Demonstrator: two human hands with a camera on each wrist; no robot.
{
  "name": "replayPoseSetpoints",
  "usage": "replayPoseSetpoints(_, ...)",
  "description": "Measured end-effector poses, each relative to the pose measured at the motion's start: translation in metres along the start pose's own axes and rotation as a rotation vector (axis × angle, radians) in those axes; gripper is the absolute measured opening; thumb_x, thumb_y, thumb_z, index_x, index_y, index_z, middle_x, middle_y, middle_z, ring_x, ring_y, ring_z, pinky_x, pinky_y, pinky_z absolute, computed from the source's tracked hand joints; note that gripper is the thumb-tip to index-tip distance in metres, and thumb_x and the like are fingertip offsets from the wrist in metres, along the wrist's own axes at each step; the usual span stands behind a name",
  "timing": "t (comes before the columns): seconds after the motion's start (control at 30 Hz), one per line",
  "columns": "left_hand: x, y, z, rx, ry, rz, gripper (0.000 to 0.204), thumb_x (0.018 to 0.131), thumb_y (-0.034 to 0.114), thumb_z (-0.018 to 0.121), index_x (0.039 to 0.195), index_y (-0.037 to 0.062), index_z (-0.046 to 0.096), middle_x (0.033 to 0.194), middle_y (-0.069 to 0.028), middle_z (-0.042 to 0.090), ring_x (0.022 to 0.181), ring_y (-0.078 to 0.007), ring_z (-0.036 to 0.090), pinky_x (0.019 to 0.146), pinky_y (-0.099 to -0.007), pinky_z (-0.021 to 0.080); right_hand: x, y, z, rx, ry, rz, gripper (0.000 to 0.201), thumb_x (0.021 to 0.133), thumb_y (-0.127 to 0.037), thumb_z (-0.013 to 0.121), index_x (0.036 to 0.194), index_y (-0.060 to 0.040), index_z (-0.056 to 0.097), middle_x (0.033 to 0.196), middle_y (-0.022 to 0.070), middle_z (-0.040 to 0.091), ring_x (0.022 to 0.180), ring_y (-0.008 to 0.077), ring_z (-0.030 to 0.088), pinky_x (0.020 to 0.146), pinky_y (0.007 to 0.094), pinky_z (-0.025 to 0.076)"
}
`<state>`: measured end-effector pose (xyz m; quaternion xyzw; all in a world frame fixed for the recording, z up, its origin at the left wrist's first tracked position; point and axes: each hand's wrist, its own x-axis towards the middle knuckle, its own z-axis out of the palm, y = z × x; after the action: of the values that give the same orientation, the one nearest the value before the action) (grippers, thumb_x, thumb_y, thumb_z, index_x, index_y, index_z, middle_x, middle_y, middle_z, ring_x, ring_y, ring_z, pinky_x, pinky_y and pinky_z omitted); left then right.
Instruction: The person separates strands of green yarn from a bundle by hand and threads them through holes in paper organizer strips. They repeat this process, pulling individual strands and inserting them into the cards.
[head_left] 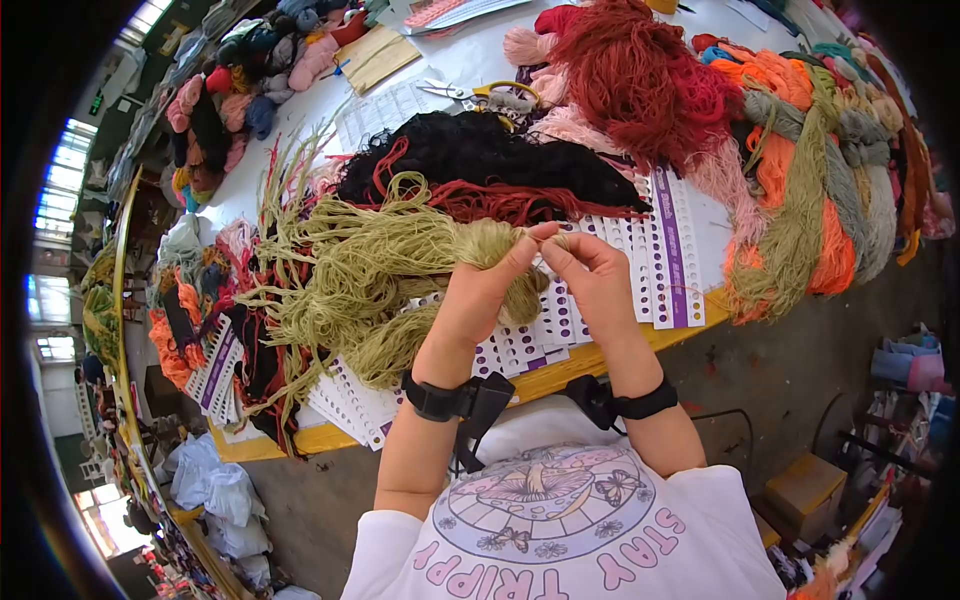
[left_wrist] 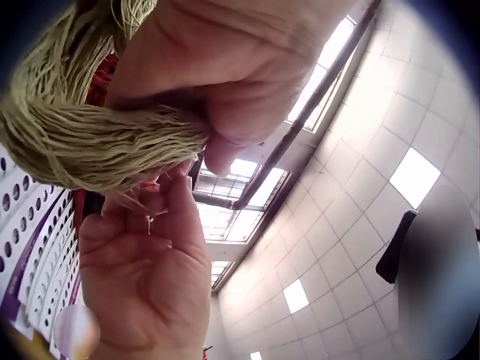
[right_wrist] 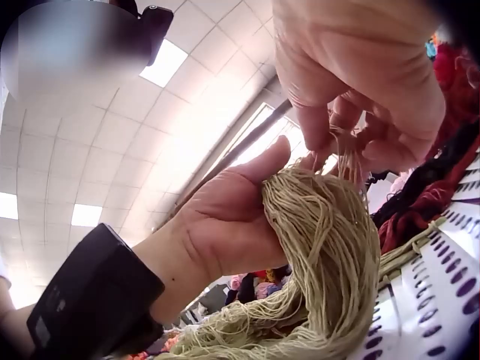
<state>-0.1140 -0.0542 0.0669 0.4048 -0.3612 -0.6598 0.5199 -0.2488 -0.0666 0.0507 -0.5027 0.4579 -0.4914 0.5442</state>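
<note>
A thick hank of olive-green yarn spreads over the table, its bunched end raised in front of the person. The left hand grips that end, thumb along the strands, as the right wrist view also shows at the hank. Close beside it, the right hand pinches a few thin strands drawn from the bunch between thumb and fingers. In the right wrist view those strands run up into the right hand's fingertips. The fingertips of both hands nearly meet.
White cards with punched holes lie under the yarn along the table's yellow edge. Behind are black yarn, dark red strands and yellow-handled scissors. A red yarn pile and orange hanks lie right.
</note>
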Motion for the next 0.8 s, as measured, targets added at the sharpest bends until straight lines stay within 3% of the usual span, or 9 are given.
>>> replayPoseSetpoints(0.07, 0.003, 0.000, -0.006, 0.031, 0.042, 0.002, 0.024, 0.084, 0.016, 0.054, 0.099, -0.0024, 0.056, 0.096, -0.0099, 0.061, 0.086, -0.0149, 0.057, 0.078, -0.0275, 0.046, 0.006, 0.017, -0.001, -0.229, 0.137, -0.429, 0.011, 0.081, -0.012, 0.056, 0.082, -0.0020, 0.061, 0.079, 0.0030, 0.060, 0.071, 0.0112, 0.055, 0.056, 0.0209, 0.042)
replayPoseSetpoints(0.2, -0.003, 0.009, -0.045, -0.557, 0.014, 0.212, 0.022, 0.080, 0.005, 0.050, 0.101, 0.0000, 0.050, 0.070, -0.0021, 0.057, 0.070, -0.0174, 0.059, 0.071, -0.0319, 0.049, 0.001, -0.005, -0.024, 0.999, 0.262, 0.134, 0.018, 0.084, -0.016, 0.048, 0.081, -0.0023, 0.058, 0.083, 0.0085, 0.059, 0.070, 0.0138, 0.055, 0.052, 0.0235, 0.043)
replayPoseSetpoints(0.3, -0.018, 0.043, -0.158, -0.992, 0.087, 0.371, 0.030, 0.084, -0.001, 0.038, 0.113, 0.0010, 0.043, 0.059, 0.0026, 0.038, 0.050, -0.0067, 0.042, 0.054, -0.0215, 0.043, -0.001, 0.015, -0.179, 1.329, 0.167, -0.033, 0.008, 0.076, -0.005, 0.049, 0.069, -0.0041, 0.048, 0.066, 0.0034, 0.047, 0.057, 0.0117, 0.045, 0.047, 0.0215, 0.039)
replayPoseSetpoints(0.43, -0.067, 0.091, -0.286, -0.922, 0.511, 0.549, 0.022, 0.087, 0.003, 0.038, 0.106, -0.0021, 0.047, 0.054, 0.0052, 0.030, 0.042, -0.0050, 0.028, 0.041, -0.0191, 0.029, -0.070, 0.013, -0.491, 0.920, 0.701, -0.395, 0.018, 0.065, -0.001, 0.045, 0.055, -0.0101, 0.034, 0.051, 0.0011, 0.032, 0.045, 0.0132, 0.033, 0.051, 0.0284, 0.037)
replayPoseSetpoints(0.57, -0.041, 0.112, -0.206, -0.725, 0.199, 0.623, 0.018, 0.091, 0.016, 0.041, 0.093, 0.0010, 0.052, 0.051, 0.0062, 0.027, 0.040, -0.0031, 0.024, 0.038, -0.0183, 0.026, -0.052, -0.064, -0.470, 0.519, 0.987, -0.443, 0.024, 0.080, -0.007, 0.043, 0.059, -0.0119, 0.031, 0.052, 0.0002, 0.030, 0.044, 0.0108, 0.029, 0.053, 0.0305, 0.039)
replayPoseSetpoints(0.6, -0.020, 0.095, -0.174, -0.772, -0.006, 0.442, 0.019, 0.089, 0.022, 0.047, 0.089, 0.0037, 0.053, 0.053, 0.0063, 0.033, 0.041, -0.0021, 0.027, 0.038, -0.0179, 0.028, -0.027, -0.066, -0.420, 0.489, 0.525, -0.367, 0.019, 0.087, -0.012, 0.042, 0.068, -0.0099, 0.043, 0.056, -0.0012, 0.038, 0.045, 0.0094, 0.033, 0.056, 0.0303, 0.042)
replayPoseSetpoints(0.63, -0.001, 0.074, -0.138, -0.719, -0.115, 0.235, 0.019, 0.086, 0.026, 0.052, 0.082, 0.0073, 0.054, 0.057, 0.0063, 0.041, 0.042, -0.0014, 0.032, 0.040, -0.0175, 0.032, 0.003, -0.073, -0.317, 0.301, 0.864, -0.210, 0.012, 0.087, -0.018, 0.044, 0.080, -0.0093, 0.049, 0.064, 0.0000, 0.042, 0.053, 0.0098, 0.041, 0.057, 0.0261, 0.045)
replayPoseSetpoints(0.73, 0.040, 0.002, -0.017, -0.192, 0.257, -0.164, 0.019, 0.081, 0.026, 0.060, 0.087, 0.0075, 0.060, 0.068, 0.0044, 0.052, 0.049, -0.0035, 0.041, 0.045, -0.0163, 0.036, 0.032, -0.016, -0.175, 0.075, -0.046, 0.032, 0.025, 0.081, -0.021, 0.050, 0.104, -0.0094, 0.050, 0.074, -0.0022, 0.039, 0.067, 0.0064, 0.043, 0.053, 0.0278, 0.050)
replayPoseSetpoints(0.8, 0.058, -0.046, 0.008, -0.139, 0.024, -0.188, 0.019, 0.079, 0.020, 0.062, 0.091, 0.0050, 0.060, 0.069, 0.0016, 0.055, 0.050, -0.0036, 0.044, 0.045, -0.0169, 0.034, 0.042, -0.001, -0.115, 0.123, -0.357, 0.234, 0.028, 0.077, -0.014, 0.051, 0.104, -0.0088, 0.049, 0.072, -0.0022, 0.040, 0.066, 0.0067, 0.044, 0.049, 0.0249, 0.051)
